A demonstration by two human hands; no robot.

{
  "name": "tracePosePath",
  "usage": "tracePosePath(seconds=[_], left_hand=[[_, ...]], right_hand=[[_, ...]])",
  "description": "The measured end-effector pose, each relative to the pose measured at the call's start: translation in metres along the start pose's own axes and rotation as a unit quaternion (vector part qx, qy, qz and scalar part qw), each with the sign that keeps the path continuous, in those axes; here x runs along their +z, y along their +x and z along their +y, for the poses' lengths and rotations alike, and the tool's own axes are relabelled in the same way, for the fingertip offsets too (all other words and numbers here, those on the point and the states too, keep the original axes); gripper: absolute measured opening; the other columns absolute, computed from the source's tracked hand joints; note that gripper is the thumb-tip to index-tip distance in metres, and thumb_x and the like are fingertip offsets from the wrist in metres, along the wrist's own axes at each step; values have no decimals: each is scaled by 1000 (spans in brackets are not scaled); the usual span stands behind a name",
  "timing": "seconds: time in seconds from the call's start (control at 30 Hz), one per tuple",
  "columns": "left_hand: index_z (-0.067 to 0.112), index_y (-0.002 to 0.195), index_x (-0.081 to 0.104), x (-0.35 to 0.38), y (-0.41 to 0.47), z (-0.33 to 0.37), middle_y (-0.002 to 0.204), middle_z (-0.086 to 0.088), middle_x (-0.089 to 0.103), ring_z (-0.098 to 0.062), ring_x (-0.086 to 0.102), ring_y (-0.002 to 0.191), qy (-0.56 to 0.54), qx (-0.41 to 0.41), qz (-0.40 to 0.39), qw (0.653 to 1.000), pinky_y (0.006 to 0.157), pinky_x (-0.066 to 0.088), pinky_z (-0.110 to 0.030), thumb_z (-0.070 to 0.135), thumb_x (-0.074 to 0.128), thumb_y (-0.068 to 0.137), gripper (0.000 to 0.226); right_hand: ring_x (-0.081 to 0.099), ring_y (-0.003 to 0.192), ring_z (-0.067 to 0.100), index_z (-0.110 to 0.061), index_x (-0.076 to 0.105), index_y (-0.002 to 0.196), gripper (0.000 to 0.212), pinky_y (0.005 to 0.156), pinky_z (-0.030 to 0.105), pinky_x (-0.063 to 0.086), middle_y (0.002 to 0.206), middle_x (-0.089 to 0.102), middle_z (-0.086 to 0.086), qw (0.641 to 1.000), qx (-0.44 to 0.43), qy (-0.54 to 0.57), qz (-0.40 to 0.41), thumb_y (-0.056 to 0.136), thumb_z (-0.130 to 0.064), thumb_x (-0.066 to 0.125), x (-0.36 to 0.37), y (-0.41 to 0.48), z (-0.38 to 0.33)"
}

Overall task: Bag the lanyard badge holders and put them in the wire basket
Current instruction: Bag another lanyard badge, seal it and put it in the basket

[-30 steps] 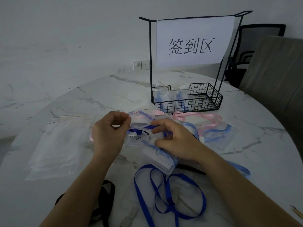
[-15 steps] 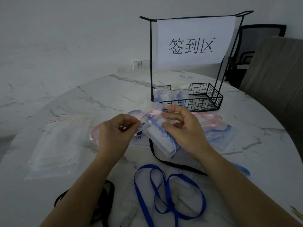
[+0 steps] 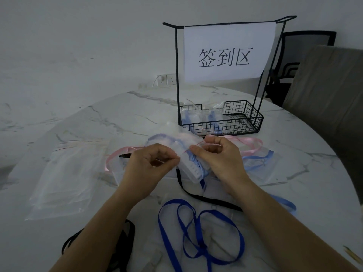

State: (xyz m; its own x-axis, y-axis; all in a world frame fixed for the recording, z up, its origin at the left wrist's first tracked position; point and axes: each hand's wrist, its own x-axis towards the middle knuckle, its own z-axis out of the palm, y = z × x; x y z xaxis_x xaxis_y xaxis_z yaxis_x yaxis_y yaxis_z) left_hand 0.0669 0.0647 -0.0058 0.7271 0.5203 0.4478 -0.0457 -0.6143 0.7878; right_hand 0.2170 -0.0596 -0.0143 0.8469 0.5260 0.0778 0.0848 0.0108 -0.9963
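Observation:
Above the table, between my hands, hangs a clear zip bag (image 3: 191,165) with a light-blue lanyard badge holder inside. My left hand (image 3: 151,165) pinches the bag's left top edge. My right hand (image 3: 220,160) pinches its right top edge by the red zip line. The black wire basket (image 3: 243,122) stands behind them on the table and holds bagged blue lanyards at its left side. A dark-blue lanyard (image 3: 198,232) lies loose near me, a black lanyard (image 3: 204,197) runs under my right wrist, and a pink lanyard (image 3: 247,142) lies before the basket.
A stack of empty clear bags (image 3: 66,173) lies at the left. Another black strap (image 3: 121,240) lies by my left forearm. A paper sign (image 3: 225,54) hangs on the basket's tall frame. Chairs (image 3: 322,79) stand behind the round marble table (image 3: 117,118) at the right.
Both hands lifted the bag with the light-blue lanyard off the table. They now pinch its top edge, the right hand having moved from the lanyard pile up to the zip line.

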Motion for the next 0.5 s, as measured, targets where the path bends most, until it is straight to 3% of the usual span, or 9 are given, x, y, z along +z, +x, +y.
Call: tracePosePath(seconds=[0.13, 0.23, 0.3, 0.37, 0.43, 0.5], left_hand=[[7, 88, 73, -1, -1, 9, 84, -4, 76, -18, 73, 77, -79, 7, -83, 993, 73, 58, -25, 12, 76, 80, 10], [7, 95, 72, -2, -2, 12, 86, -6, 76, -22, 74, 72, -121, -1, -111, 986, 59, 56, -24, 23, 72, 82, 21], [15, 97, 73, -1, -1, 12, 83, -3, 76, -18, 72, 63, -99, -11, -44, 994, 49, 54, -25, 34, 69, 83, 24], [22, 96, 71, -4, 1, 8, 80, 5, 74, -11, 69, 63, -15, -37, 84, 996, 50, 51, -20, 42, 67, 85, 22], [25, 105, 68, -11, 5, 0, 96, 10, 71, -7, 66, 81, 75, -71, 195, 975, 61, 50, -19, 44, 67, 87, 26], [26, 120, 62, -19, 8, -7, 116, 8, 64, -9, 60, 102, 50, -124, 240, 961, 77, 49, -23, 45, 70, 86, 39]], right_hand=[[71, 85, 5, -31, 63, 92, 35, 81, 26, 59, 83, 75, -8, 1000, 10, -5, -10, 69, -29, 90, -2, 1, 0], [72, 82, 3, -31, 71, 95, 28, 68, 18, 57, 89, 76, -10, 998, 38, -2, -43, 73, -32, 87, -2, 1, 0], [73, 84, 8, -20, 77, 99, 27, 70, 20, 58, 93, 78, -5, 997, 58, 13, -57, 75, -28, 86, -3, 2, -2], [74, 87, 17, -14, 78, 96, 22, 78, 28, 60, 93, 78, 2, 992, 88, 55, -70, 76, -21, 84, -5, 3, -5], [74, 82, 21, -11, 78, 91, 19, 71, 31, 61, 91, 78, 8, 979, 122, 124, -104, 74, -16, 82, -7, 4, -10], [73, 76, 20, -8, 77, 93, 28, 61, 29, 59, 92, 77, 11, 962, 149, 181, -142, 67, -19, 80, -9, 4, -13]])
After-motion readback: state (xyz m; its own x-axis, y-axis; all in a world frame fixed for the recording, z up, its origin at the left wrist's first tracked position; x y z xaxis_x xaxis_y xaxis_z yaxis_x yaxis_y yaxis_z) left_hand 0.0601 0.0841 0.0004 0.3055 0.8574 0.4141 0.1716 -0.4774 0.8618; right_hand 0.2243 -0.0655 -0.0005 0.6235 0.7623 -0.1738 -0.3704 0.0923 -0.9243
